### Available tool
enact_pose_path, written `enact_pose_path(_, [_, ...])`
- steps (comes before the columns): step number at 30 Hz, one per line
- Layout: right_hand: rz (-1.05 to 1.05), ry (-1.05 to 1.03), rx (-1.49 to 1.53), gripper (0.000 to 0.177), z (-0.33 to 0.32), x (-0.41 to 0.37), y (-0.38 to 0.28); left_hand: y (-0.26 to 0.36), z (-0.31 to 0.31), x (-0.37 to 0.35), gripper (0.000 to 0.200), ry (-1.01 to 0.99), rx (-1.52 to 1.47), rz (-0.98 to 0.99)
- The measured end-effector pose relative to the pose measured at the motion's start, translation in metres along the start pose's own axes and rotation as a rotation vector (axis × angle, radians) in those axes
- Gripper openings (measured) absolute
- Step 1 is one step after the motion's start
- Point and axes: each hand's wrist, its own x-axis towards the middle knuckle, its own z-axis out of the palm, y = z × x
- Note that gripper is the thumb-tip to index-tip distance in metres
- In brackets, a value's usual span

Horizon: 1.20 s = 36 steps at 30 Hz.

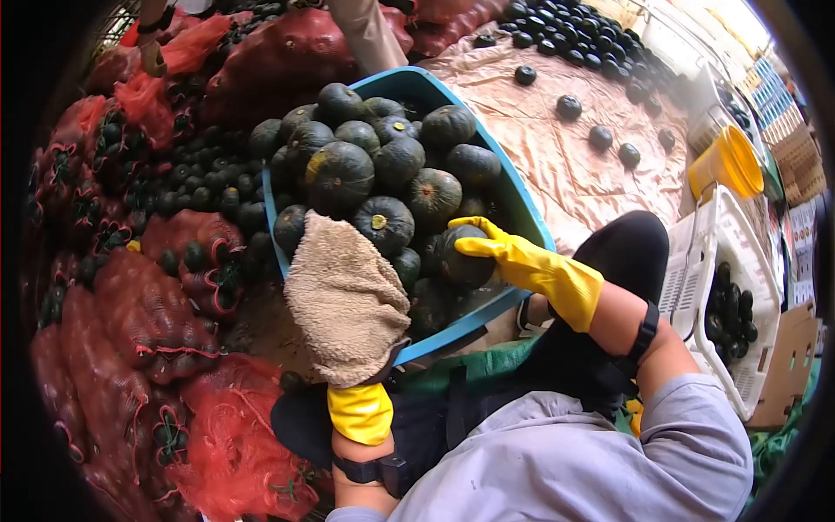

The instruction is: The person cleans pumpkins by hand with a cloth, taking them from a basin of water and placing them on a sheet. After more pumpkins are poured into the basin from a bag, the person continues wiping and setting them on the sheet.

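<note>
A blue tub [513, 187] in front of me is heaped with dark green kabocha pumpkins [341, 174]. My right hand [509, 248], in a yellow rubber glove, has its fingers curved over a green pumpkin [463, 261] near the tub's right side. A tan terry cloth [344, 300] covers my left hand [358, 409], so only the yellow glove cuff shows at the wrist. The cloth lies against the tub's near left edge, beside the pumpkins. What the left fingers do is hidden.
Red mesh sacks [130, 313] of pumpkins crowd the left. On the right stand a white crate [739, 261] with dark produce and a yellow bucket [726, 165]. More pumpkins [570, 39] sit on a pinkish sheet [522, 113]. Another person's leg [370, 35] is behind the tub.
</note>
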Motion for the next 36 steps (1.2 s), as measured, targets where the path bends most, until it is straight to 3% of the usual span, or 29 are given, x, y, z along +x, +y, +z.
enact_pose_path(1, [-0.052,-0.077,0.188,0.065,0.006,0.001,-0.003,-0.001,-0.002,0.003,0.060,-0.014,0.157,0.012])
enact_pose_path(4, [-0.283,-0.209,0.207,0.068,0.041,0.000,-0.012,-0.007,-0.007,0.015,0.055,0.009,0.528,0.065])
enact_pose_path(5, [-0.612,-0.188,-0.264,0.069,0.057,0.005,-0.005,-0.010,0.006,0.019,0.052,0.044,0.498,0.102])
enact_pose_path(7, [-1.052,-0.091,-0.912,0.070,0.107,0.001,0.006,-0.013,0.033,0.021,0.048,0.112,0.437,0.173])
enact_pose_path(9, [-1.205,0.065,-0.893,0.068,0.116,0.039,-0.001,-0.019,0.051,0.026,0.048,0.153,0.197,0.167])
enact_pose_path(11, [-1.051,0.359,-0.820,0.065,0.128,0.070,-0.020,-0.027,0.051,0.038,0.050,0.094,-0.235,0.108])
enact_pose_path(12, [-1.084,0.351,-0.759,0.063,0.131,0.072,-0.024,-0.032,0.045,0.046,0.051,0.027,-0.459,0.079])
enact_pose_path(14, [-1.053,0.049,-0.786,0.067,0.139,0.035,-0.019,-0.051,0.006,0.043,0.054,-0.199,-0.644,0.302])
enact_pose_path(16, [-1.014,-0.151,-0.831,0.070,0.140,0.010,-0.002,-0.025,-0.008,0.018,0.059,-0.027,-0.461,0.117])
enact_pose_path(17, [-1.030,-0.202,-0.856,0.072,0.134,0.011,0.007,0.009,0.001,-0.004,0.063,0.251,-0.174,-0.165])
enact_pose_path(19, [-1.125,0.016,-0.919,0.069,0.121,0.042,-0.005,0.009,0.043,0.021,0.063,0.053,0.561,0.118])
enact_pose_path(21, [-1.022,0.357,-0.943,0.069,0.118,0.060,-0.012,0.004,0.052,0.031,0.058,-0.047,-0.151,-0.139])
enact_pose_path(23, [-1.043,0.123,-0.901,0.069,0.119,0.037,-0.017,0.007,0.053,0.038,0.053,-0.037,-0.166,-0.158])
enact_pose_path(24, [-0.935,-0.081,-0.840,0.068,0.118,0.025,-0.022,0.004,0.053,0.030,0.052,0.047,0.161,-0.050])
enact_pose_path(25, [-0.815,-0.281,-0.772,0.067,0.117,0.016,-0.026,0.006,0.055,0.025,0.053,0.081,0.231,0.033])
enact_pose_path(26, [-0.610,-0.322,-0.669,0.067,0.114,0.015,-0.035,0.009,0.060,0.021,0.055,0.120,0.303,0.114])
enact_pose_path(27, [-0.535,-0.294,-0.578,0.065,0.107,0.025,-0.038,0.009,0.063,0.017,0.064,0.077,0.870,0.251])
enact_pose_path(28, [-0.767,-0.079,-0.812,0.060,0.104,0.036,-0.027,0.010,0.066,0.013,0.073,0.125,1.425,0.429])
enact_pose_path(30, [-1.040,0.167,-0.925,0.059,0.136,0.026,-0.008,0.019,0.065,0.018,0.069,0.093,1.654,0.513])
enact_pose_path(31, [-0.928,0.230,-1.002,0.062,0.150,0.006,-0.002,0.027,0.059,0.018,0.062,0.029,1.723,0.496])
enact_pose_path(33, [-0.999,0.010,-0.988,0.064,0.137,-0.005,-0.006,0.044,0.041,0.014,0.052,-0.098,1.889,0.426])
enact_pose_path(34, [-0.923,-0.093,-0.881,0.060,0.131,-0.006,-0.007,0.046,0.036,0.007,0.049,-0.137,1.835,0.701])
enact_pose_path(35, [-0.442,-0.146,-0.529,0.058,0.132,-0.012,-0.012,0.030,0.029,0.002,0.055,-0.031,1.890,0.828])
enact_pose_path(36, [-0.384,-0.051,-0.206,0.059,0.136,-0.005,-0.002,0.004,0.011,0.002,0.058,0.094,1.871,0.802])
